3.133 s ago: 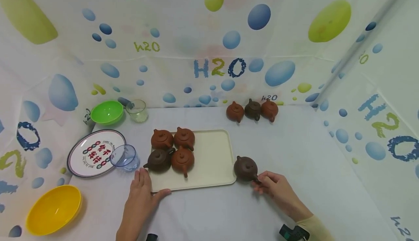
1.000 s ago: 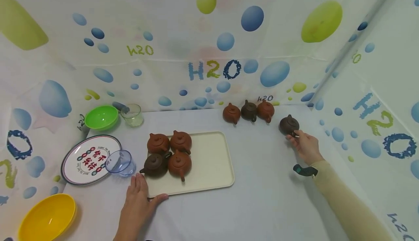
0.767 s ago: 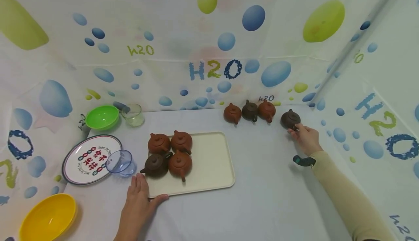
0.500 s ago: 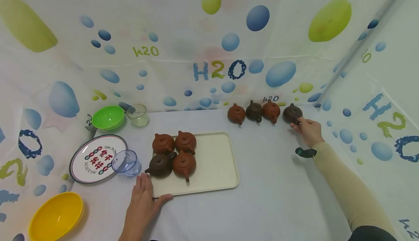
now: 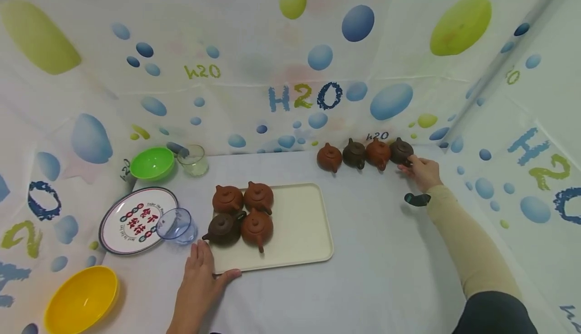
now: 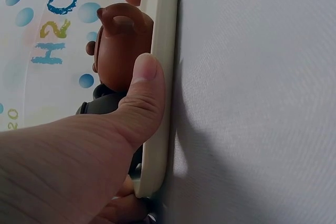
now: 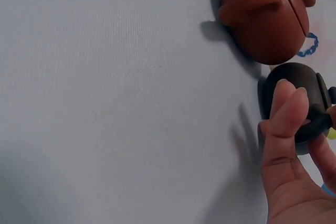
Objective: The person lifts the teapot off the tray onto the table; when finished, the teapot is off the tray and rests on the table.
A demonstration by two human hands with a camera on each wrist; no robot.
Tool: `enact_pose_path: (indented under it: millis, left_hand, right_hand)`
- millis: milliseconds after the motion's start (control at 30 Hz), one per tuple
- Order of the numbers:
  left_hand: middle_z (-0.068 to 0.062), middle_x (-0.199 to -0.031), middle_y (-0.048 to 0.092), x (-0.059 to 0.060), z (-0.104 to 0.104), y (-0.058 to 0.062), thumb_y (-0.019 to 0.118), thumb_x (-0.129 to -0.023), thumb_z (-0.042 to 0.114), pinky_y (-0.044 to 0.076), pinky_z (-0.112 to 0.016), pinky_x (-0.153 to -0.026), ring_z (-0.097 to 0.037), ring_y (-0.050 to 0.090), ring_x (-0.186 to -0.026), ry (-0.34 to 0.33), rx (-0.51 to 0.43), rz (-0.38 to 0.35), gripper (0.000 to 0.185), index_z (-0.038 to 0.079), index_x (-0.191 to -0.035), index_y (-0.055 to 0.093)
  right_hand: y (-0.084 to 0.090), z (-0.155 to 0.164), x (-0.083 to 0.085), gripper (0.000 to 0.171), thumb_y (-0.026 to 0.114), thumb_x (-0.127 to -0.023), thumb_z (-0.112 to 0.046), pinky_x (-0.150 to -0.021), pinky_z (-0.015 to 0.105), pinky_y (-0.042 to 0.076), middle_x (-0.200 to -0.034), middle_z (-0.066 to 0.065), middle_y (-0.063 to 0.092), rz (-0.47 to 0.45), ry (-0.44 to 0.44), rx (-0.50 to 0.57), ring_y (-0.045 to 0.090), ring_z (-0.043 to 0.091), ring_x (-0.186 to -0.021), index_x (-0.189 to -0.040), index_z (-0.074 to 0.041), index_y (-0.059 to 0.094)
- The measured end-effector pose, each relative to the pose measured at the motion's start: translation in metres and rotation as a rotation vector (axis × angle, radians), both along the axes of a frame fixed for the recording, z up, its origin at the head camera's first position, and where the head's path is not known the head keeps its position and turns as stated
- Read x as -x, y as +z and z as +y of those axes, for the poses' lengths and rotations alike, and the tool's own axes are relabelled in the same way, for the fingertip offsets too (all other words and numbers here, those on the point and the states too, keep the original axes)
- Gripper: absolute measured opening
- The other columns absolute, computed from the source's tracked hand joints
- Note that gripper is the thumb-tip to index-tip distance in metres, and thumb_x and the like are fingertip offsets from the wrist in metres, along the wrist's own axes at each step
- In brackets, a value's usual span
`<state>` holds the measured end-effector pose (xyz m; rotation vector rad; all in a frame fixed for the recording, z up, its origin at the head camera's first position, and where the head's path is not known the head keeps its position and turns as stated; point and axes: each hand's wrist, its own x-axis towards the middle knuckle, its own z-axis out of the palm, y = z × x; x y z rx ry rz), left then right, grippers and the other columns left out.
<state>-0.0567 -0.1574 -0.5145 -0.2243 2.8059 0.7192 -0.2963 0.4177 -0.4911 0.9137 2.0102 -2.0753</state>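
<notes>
At the back right of the table, my right hand (image 5: 423, 172) pinches the handle of a dark brown teapot (image 5: 401, 150). That teapot stands at the right end of a row, close beside a reddish-brown teapot (image 5: 378, 153); a dark teapot (image 5: 354, 153) and another reddish one (image 5: 329, 157) continue the row leftward. In the right wrist view, fingers (image 7: 289, 111) overlap the dark pot's handle. My left hand (image 5: 197, 283) rests with straight fingers against the near left corner of a cream tray (image 5: 301, 223). Three reddish teapots (image 5: 257, 228) and one dark teapot (image 5: 224, 228) sit on the tray's left half.
Left of the tray stand a blue-tinted glass (image 5: 177, 227) and an oval plate with red writing (image 5: 131, 228), the glass overlapping the plate in view. A green bowl (image 5: 152, 164) and a clear glass (image 5: 194, 161) are behind. A yellow bowl (image 5: 81, 301) lies at the front left.
My right hand has carried the dark teapot from beside the tray's right edge to the back right, then leftward to the end of the row. The left hand has stayed at the tray corner.
</notes>
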Motion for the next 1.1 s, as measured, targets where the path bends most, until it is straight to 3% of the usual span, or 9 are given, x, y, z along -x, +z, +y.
enact_pose_path:
  millis: [233, 367, 533, 633, 900, 1100]
  left_hand:
    - [-0.04, -0.17, 0.014, 0.0, 0.002, 0.0, 0.08, -0.09, 0.056, 0.033, -0.077, -0.121, -0.061, 0.017, -0.159, -0.006, 0.002, 0.025, 0.123, -0.02, -0.161, 0.015]
    - [-0.04, -0.17, 0.014, 0.0, 0.002, 0.0, 0.08, -0.091, 0.056, 0.033, -0.078, -0.12, -0.062, 0.016, -0.158, -0.003, -0.001, 0.022, 0.123, -0.02, -0.162, 0.014]
    - [-0.041, -0.17, 0.013, 0.0, 0.0, -0.001, 0.079, -0.091, 0.056, 0.033, -0.079, -0.119, -0.064, 0.017, -0.157, -0.008, 0.012, 0.027, 0.124, -0.02, -0.162, 0.013]
    - [-0.042, -0.169, 0.014, 0.0, 0.0, -0.002, 0.08, -0.09, 0.057, 0.033, -0.078, -0.12, -0.064, 0.018, -0.157, -0.011, 0.015, 0.029, 0.125, -0.021, -0.161, 0.013]
    - [-0.042, -0.169, 0.015, 0.0, 0.001, 0.0, 0.08, -0.091, 0.054, 0.032, -0.076, -0.122, -0.062, 0.017, -0.158, -0.021, 0.001, 0.044, 0.122, -0.022, -0.16, 0.014]
    - [-0.042, -0.169, 0.014, 0.0, 0.0, -0.001, 0.079, -0.092, 0.054, 0.032, -0.076, -0.122, -0.063, 0.017, -0.158, -0.018, -0.003, 0.047, 0.122, -0.022, -0.161, 0.014]
  right_hand:
    - [0.004, 0.005, -0.003, 0.067, 0.047, -0.114, -0.037, -0.082, 0.017, 0.062, -0.092, -0.006, 0.073, -0.052, 0.029, 0.042, 0.074, 0.004, -0.091, -0.171, -0.01, 0.025]
    - [0.003, 0.004, -0.008, 0.071, 0.048, -0.113, -0.043, -0.074, 0.018, 0.06, -0.092, -0.008, 0.075, -0.064, 0.034, 0.044, 0.075, 0.005, -0.09, -0.171, -0.013, 0.022]
    - [-0.002, -0.004, -0.017, 0.075, 0.05, -0.111, -0.045, -0.058, 0.018, 0.053, -0.079, -0.011, 0.075, -0.056, -0.066, -0.004, 0.074, 0.003, -0.073, -0.171, -0.013, 0.019]
    - [-0.003, -0.012, -0.024, 0.074, 0.05, -0.11, -0.043, -0.056, 0.018, 0.052, -0.076, -0.012, 0.073, -0.059, -0.116, -0.033, 0.071, 0.003, -0.067, -0.171, -0.014, 0.017]
    - [-0.002, -0.028, -0.038, 0.068, 0.046, -0.112, -0.04, -0.06, 0.017, 0.053, -0.093, -0.011, 0.069, -0.06, -0.094, -0.047, 0.07, 0.002, -0.071, -0.169, -0.015, 0.019]
    - [-0.002, -0.054, -0.048, 0.064, 0.045, -0.113, -0.037, -0.059, 0.016, 0.048, -0.103, -0.008, 0.066, -0.046, -0.111, 0.028, 0.069, 0.004, -0.076, -0.169, -0.018, 0.021]
